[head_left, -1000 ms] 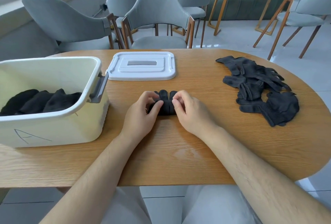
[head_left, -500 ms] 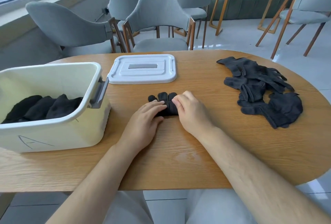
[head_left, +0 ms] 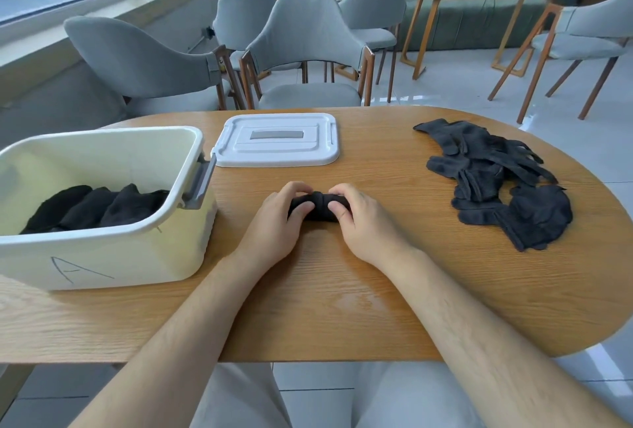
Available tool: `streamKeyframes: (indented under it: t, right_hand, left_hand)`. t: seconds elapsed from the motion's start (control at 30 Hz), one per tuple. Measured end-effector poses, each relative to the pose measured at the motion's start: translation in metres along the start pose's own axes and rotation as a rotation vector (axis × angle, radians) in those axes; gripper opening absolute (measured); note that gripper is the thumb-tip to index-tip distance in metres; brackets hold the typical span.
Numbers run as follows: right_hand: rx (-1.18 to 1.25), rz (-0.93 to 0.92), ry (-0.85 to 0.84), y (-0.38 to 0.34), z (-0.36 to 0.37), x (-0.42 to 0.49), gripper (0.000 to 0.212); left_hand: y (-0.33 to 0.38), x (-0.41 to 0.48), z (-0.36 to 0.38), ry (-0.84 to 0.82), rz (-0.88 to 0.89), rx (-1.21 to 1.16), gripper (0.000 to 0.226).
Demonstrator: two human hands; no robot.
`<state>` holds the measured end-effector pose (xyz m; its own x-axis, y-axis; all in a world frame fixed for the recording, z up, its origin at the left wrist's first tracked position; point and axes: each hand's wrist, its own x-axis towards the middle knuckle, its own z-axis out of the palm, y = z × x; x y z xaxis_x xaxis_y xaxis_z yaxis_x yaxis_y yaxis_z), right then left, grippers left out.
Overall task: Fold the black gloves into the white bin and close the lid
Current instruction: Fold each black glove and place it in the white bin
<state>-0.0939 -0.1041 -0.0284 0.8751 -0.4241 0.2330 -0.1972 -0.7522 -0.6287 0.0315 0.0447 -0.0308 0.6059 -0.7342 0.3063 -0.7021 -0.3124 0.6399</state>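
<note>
Black knit glove bundle (head_left: pixel 317 207) mid-table, gripped at both ends: left hand (head_left: pixel 274 218) curled over its left end, right hand (head_left: pixel 363 222) over its right end, fingers on top, thumbs tucked at the near side. Grip from both sides likely keeps the fold from springing open while it is pressed down against the table (head_left: pixel 342 307). Bundle looks compact, short and thick, with a pinched crease at the middle; cannot tell how many layers, as most of it is hidden under the fingers. White bin (head_left: pixel 102 256) stands open at the left, near the left hand but apart from it, grey handle facing the work spot, a short carry once the fold holds. Folded gloves (head_left: pixel 96 208) already lie in a row on its floor. Lid (head_left: pixel 277 140) lies flat beyond the hands, just beside the bin, off the opening so loading stays easy. Loose gloves (head_left: pixel 496 181) heaped at the right, well apart, limp and tangled, fingers splayed; judged several left to fold. Grey chairs (head_left: pixel 308 37) behind.
</note>
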Motion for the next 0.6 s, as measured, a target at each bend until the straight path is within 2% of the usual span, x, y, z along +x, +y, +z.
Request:
streamKeyframes:
  t: [0.17,0.27,0.37,0.43,0.5,0.6]
  right_hand:
    - [-0.169,0.116,-0.013,-0.003,0.0,0.028,0.03]
    - [-0.284,0.145,0.009,0.001,0.005,0.039,0.035]
    - [-0.31,0.154,0.116,0.007,0.013,0.039,0.036]
    - [-0.287,0.144,0.185,0.009,0.018,0.039,0.035]
    - [-0.208,0.083,0.27,0.009,0.019,0.038,0.033]
    - [-0.156,-0.059,0.421,0.002,0.015,0.026,0.028]
  left_hand:
    - [0.001,0.023,0.003,0.005,-0.064,0.044,0.018]
    - [-0.004,0.021,0.009,0.163,0.077,0.311,0.018]
    - [-0.013,0.008,0.008,0.074,0.249,0.349,0.03]
    - [-0.019,0.007,0.005,0.018,0.24,0.25,0.039]
    - [-0.02,0.013,0.002,0.036,0.21,0.188,0.039]
    - [-0.014,0.02,0.003,0.04,0.211,0.239,0.041]
